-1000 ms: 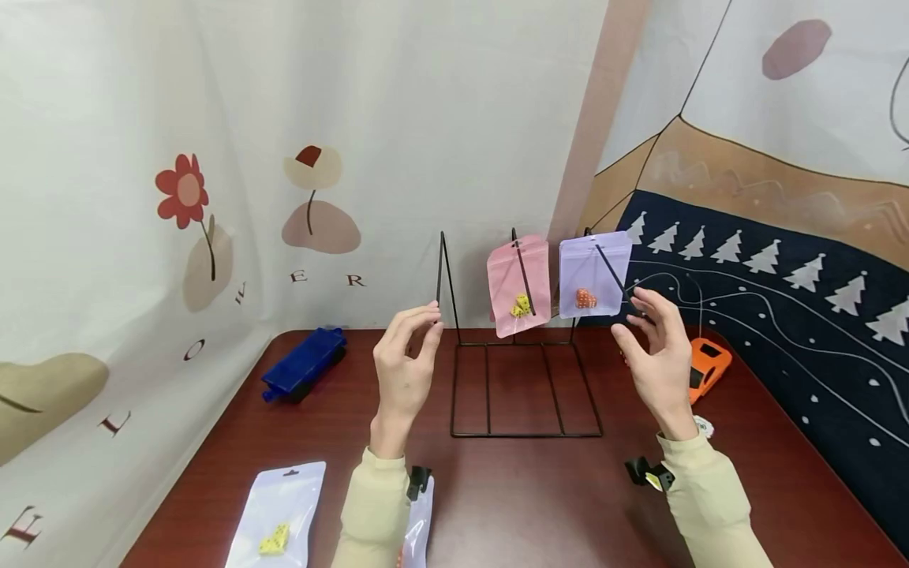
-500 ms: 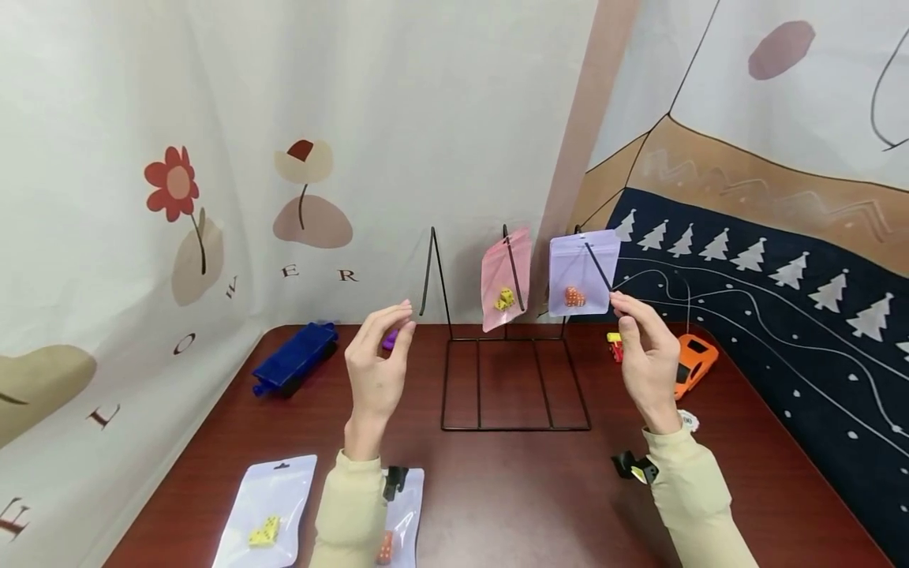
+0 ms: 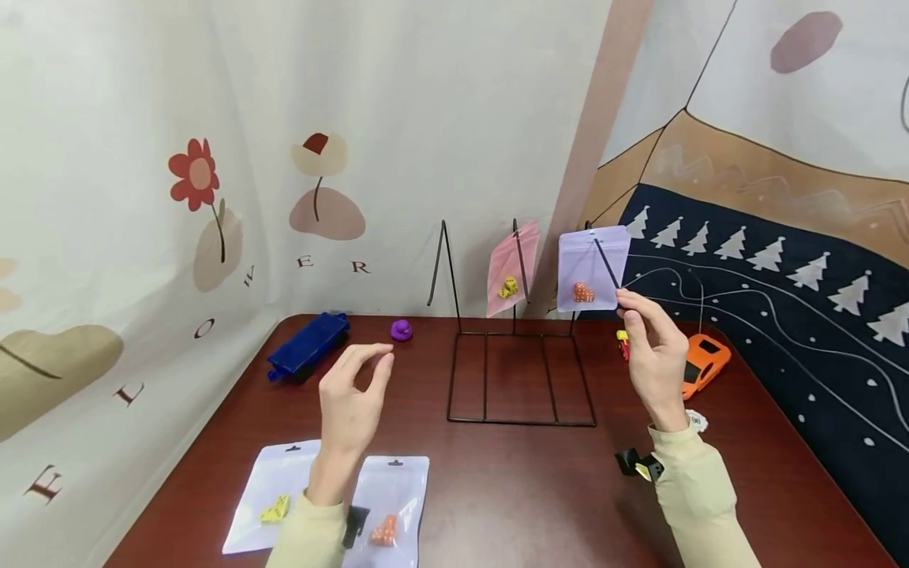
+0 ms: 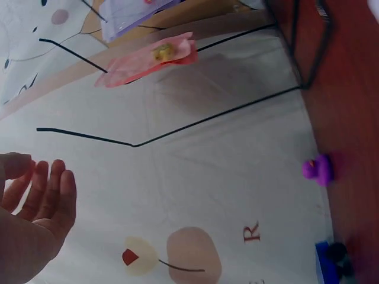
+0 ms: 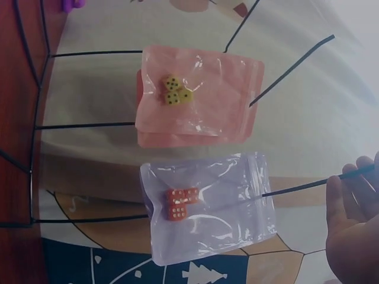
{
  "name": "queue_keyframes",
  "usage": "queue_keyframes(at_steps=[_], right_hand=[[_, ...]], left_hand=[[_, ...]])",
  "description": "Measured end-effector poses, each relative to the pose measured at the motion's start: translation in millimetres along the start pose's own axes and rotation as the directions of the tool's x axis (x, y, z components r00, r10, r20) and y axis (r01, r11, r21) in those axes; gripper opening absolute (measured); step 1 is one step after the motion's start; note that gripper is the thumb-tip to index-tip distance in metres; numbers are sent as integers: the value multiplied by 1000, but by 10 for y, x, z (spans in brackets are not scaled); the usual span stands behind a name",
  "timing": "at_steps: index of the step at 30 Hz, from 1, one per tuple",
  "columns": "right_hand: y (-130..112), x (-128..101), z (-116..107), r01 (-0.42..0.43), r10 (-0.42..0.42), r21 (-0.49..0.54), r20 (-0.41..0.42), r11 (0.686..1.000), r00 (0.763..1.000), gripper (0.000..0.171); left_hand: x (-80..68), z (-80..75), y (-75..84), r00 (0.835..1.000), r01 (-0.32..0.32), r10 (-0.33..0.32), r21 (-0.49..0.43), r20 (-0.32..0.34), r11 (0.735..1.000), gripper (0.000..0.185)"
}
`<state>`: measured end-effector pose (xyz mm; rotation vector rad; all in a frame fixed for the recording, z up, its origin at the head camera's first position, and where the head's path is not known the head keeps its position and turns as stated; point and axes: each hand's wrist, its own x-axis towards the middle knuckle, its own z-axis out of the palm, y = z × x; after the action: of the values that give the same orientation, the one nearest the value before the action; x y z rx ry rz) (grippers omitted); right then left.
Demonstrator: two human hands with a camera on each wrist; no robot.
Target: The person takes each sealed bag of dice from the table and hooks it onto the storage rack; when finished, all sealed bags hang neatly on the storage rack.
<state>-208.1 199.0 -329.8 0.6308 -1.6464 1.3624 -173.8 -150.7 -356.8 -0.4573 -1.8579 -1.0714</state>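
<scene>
My right hand [image 3: 655,359] pinches the front end of the right-hand prong of a black wire display rack [image 3: 521,424]. On that prong hangs a lilac zip bag [image 5: 207,228] with orange dice in it. A pink zip bag [image 5: 207,71] with yellow dice hangs from the middle prong, turned at an angle, and another pink one shows behind it. The left prong [image 4: 86,136] carries nothing. My left hand [image 3: 348,418] hovers left of the rack, fingers loosely bent and nothing between them. Below it lie two pale bags, one with yellow dice [image 3: 275,509], one with orange dice [image 3: 383,531].
At the back left of the brown table [image 3: 525,505] are a blue toy vehicle [image 3: 308,345] and a purple rubber duck [image 3: 401,330]. An orange toy car [image 3: 706,364] and a small red and yellow toy [image 3: 623,344] stand at the right. A printed curtain hangs behind.
My left hand has drawn back from the left prong, down and to the left, uncovering the duck. My right hand has closed its fingertips on the right prong's end. The pink bag has swung round.
</scene>
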Motion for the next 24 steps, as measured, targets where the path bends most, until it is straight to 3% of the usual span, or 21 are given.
queue_keyframes(at_steps=[3, 5, 7, 9, 12, 15, 18, 19, 21, 24], right_hand=[[7, 24, 3, -3, 3, 28, 11, 1000, 1000, 19], [11, 37, 9, -5, 5, 47, 16, 999, 1000, 20], [14, 45, 14, -6, 5, 59, 18, 998, 1000, 20], [17, 52, 14, -5, 4, 62, 17, 998, 1000, 21], [19, 52, 2, -4, 3, 58, 11, 998, 1000, 21], [23, 44, -17, -8, 7, 54, 8, 999, 1000, 21], [25, 33, -30, -13, 12, 50, 7, 999, 1000, 21], [26, 30, -33, -13, 12, 51, 7, 999, 1000, 21], [28, 25, -37, -14, 13, 48, 7, 999, 1000, 21], [29, 17, -37, -19, 19, 45, 5, 999, 1000, 22]], left_hand=[[-178, -168, 7, 989, 132, -137, 84, 61, 988, 13], [-320, -282, 11, 956, 263, -280, 168, 89, 950, 11], [-464, -380, 8, 899, 382, -421, 254, 118, 888, 11], [-588, -462, 10, 831, 477, -540, 325, 137, 817, 12], [-745, -555, 25, 744, 560, -649, 381, 161, 736, 14], [-875, -616, 52, 679, 610, -715, 411, 170, 677, 15], [-973, -650, 53, 650, 601, -733, 454, 203, 658, 14], [-1000, -662, 45, 646, 586, -729, 465, 225, 663, 14], [-1052, -681, 10, 613, 560, -738, 504, 282, 658, 15], [-1115, -710, -53, 540, 517, -755, 561, 372, 646, 21]])
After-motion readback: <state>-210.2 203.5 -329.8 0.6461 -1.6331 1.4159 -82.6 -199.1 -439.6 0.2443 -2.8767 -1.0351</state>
